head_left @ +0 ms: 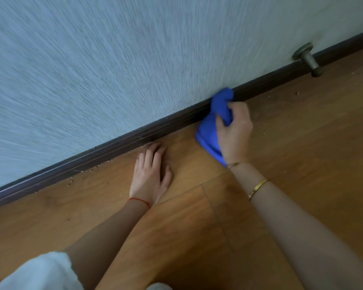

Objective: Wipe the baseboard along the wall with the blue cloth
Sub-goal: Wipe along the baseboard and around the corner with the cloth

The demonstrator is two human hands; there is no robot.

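Blue cloth against the dark baseboard

The bunched blue cloth [215,118] has its upper end pressed on the dark brown baseboard [117,143], which runs diagonally along the foot of the wall; its lower folds trail onto the floor.

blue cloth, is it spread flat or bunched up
Bunched up: the right hand grips the blue cloth in a wad, its top pressed against the baseboard.

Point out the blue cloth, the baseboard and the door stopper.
blue cloth [208,130], head view, lower fold.
baseboard [113,148], head view, bare front face.
door stopper [309,60], head view, metal shaft.
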